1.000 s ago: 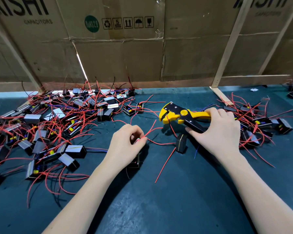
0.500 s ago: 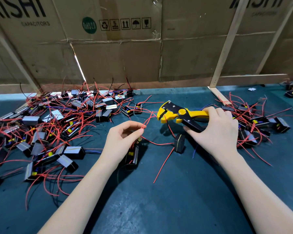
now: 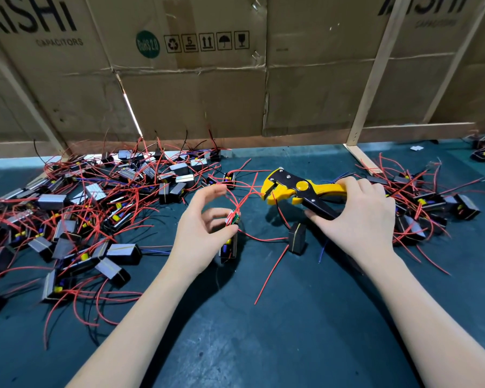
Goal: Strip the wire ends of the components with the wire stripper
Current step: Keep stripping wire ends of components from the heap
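Near the middle of the frame, the left hand (image 3: pixel 205 231) holds a small black component (image 3: pixel 229 247) just above the dark green table mat (image 3: pixel 291 331). The thumb and curled lower fingers grip the component at its top, where a bundle of red wires (image 3: pixel 242 200) comes out, while the index finger is lifted and arched above the wires. The wires fan upward and to the right, and 1 of them reaches the open jaws of the wire stripper (image 3: pixel 297 189).

The right hand (image 3: pixel 356 217), right of centre, grips the stripper by its handles: fingers wrap over the yellow upper handle and the thumb lies against the black lower handle. The handles are spread apart and the tool's head points left, toward the held wires.

Between the 2 hands, a second black component (image 3: pixel 297 242) stands on the mat with a red wire trailing down toward the lower middle of the frame and a short blue wire beside it.

A large pile of components (image 3: pixel 90 219) with tangled red wires fills the left side of the frame. A smaller pile (image 3: pixel 426 208) lies at the right, behind the right hand. Across the top of the frame, a cardboard wall (image 3: pixel 207 93) printed with shipping symbols stands behind the mat, braced by pale wooden strips (image 3: pixel 373 77).
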